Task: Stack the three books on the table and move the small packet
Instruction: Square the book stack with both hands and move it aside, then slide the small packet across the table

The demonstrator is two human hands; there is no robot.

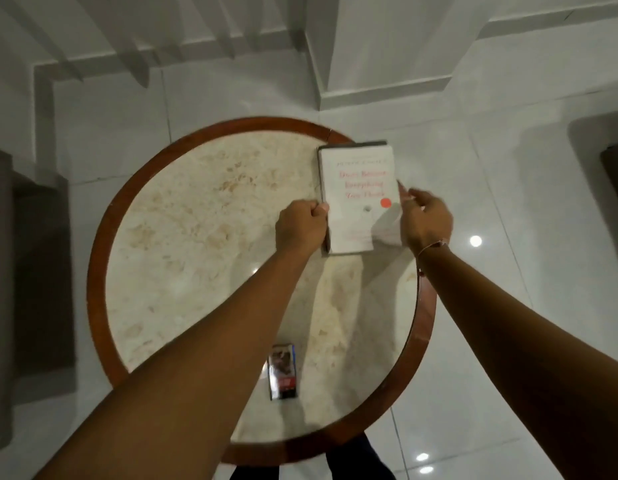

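A white book with red lettering [358, 188] lies on top of a stack at the round table's far right side, overhanging the rim. A darker book edge [352, 144] shows beneath it; how many lie under it I cannot tell. My left hand [302, 226] grips the stack's left edge. My right hand [427, 218] holds its right edge, fingers curled around it. The small packet [282, 372], dark with a picture and a blue side, lies flat near the table's front edge, between my forearms.
The round table [103, 216] has a pale marble top and a brown wooden rim. White glossy floor tiles surround it. A dark seat [27, 258] stands at the left, another [616, 168] at the right edge, and white stairs [145, 39] rise behind.
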